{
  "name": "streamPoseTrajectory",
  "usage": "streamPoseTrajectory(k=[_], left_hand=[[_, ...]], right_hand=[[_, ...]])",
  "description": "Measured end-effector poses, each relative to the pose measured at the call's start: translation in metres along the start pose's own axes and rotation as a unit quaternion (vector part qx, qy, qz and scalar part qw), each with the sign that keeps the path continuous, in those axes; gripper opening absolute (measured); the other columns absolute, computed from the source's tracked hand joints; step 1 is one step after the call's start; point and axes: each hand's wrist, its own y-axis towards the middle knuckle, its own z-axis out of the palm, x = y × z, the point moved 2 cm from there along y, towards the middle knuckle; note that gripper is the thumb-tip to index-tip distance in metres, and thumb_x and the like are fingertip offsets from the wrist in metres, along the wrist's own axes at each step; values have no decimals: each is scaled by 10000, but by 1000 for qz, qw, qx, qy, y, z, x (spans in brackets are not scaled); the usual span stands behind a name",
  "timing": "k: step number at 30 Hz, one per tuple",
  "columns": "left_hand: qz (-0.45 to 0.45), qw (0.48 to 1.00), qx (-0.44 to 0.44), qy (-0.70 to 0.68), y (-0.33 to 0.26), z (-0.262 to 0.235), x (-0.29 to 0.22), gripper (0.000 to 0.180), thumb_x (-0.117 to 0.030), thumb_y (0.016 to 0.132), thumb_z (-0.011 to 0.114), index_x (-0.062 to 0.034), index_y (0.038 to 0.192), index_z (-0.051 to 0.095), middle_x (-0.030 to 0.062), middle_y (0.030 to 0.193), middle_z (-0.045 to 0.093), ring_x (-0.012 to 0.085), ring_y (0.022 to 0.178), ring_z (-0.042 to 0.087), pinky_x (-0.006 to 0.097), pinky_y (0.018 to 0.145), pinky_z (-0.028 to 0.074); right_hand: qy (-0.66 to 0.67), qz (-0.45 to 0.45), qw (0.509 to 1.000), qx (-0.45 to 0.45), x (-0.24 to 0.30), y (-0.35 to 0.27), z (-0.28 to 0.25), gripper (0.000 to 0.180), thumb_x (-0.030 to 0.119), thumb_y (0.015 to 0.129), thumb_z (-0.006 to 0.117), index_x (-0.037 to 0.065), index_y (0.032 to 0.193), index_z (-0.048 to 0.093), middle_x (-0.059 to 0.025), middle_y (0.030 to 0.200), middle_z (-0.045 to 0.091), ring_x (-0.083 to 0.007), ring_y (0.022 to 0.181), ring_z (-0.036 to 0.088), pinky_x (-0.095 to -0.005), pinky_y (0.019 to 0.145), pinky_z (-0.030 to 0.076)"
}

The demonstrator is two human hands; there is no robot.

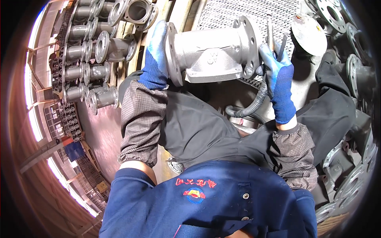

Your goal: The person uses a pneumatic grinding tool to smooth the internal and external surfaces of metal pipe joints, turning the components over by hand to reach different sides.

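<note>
A grey cast flanged valve body point(212, 49) lies across the space in front of my knees, a round flange at each end and a flat pad facing me. My left hand point(156, 59), in a blue glove, holds its left flange, the fingers pointing up along the outer face. By the right flange, my gloved right hand point(278, 75) grips a slim metal hand tool point(270, 31) with a dark lever point(283, 45). A grey corrugated hose point(252, 105) runs down from this hand and curls between my legs. The fingers partly hide the tool's body.
Beneath the casting is a metal mesh surface point(254, 10). Rows of similar flanged castings point(79, 51) stand at the left, some on wooden slats point(180, 14). More flanged castings point(359, 71) crowd the right side, near a round pale disc point(309, 35).
</note>
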Motion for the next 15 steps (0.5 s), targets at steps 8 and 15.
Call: streamPoseTrajectory(k=[8, 15], left_hand=[[-195, 933, -19, -302, 0, 27, -37, 610, -484, 900, 488, -33, 1306, 434, 122, 1210, 528, 239, 1063, 536, 357, 905, 463], [-147, 954, -20, -261, 4, 42, -71, 519, -406, 925, 475, -24, 1277, 486, 106, 1235, 537, 201, 1101, 537, 328, 941, 438]], right_hand=[[4, 5, 1000, -11, -6, 11, -12, 410, 55, 817, 624, -6, 1211, 525, -4, 817, 631, 13, 441, 387, -134, 395, 297], [-18, -52, 998, -38, -5, 31, -22, 376, 93, 818, 623, -22, 1170, 557, 13, 737, 574, -29, 474, 435, -176, 435, 363]])
